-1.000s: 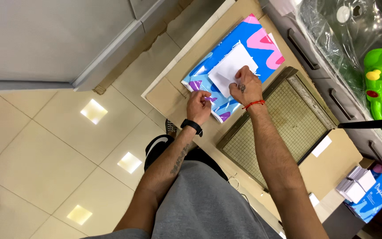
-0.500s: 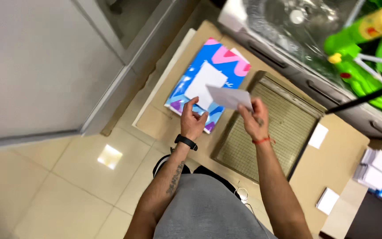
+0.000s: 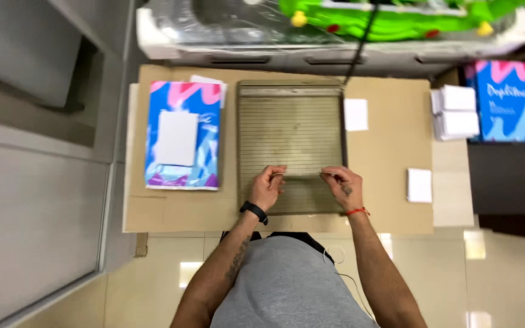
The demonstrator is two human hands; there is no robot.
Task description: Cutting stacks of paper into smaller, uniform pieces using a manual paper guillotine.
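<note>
Thin white paper was what we saw between the two hands at lower centre of the frame: a sheet (image 3: 302,173) held edge-on, so that it showed only as a pale strip. The left hand (image 3: 267,187) pinched its left end with fingers curled in, and the right hand (image 3: 341,185) pinched the right end the same way. Both hovered over the near part of the cutter (image 3: 290,146), an olive, ruled board. We judged the sheet light, limp and easy to crease, so best gripped at both ends and kept taut.

Outward, the cutter lay on a tan cardboard top (image 3: 384,152). Left of it sat a flat rectangular pack (image 3: 205,100) in blue, pink and purple swirls, with a white slip (image 3: 176,138) lying on it. Right of the cutter lay two small white cards (image 3: 356,114), one higher, one lower. At upper right stood white stacks (image 3: 457,112) beside a second blue-and-pink pack (image 3: 502,100).
</note>
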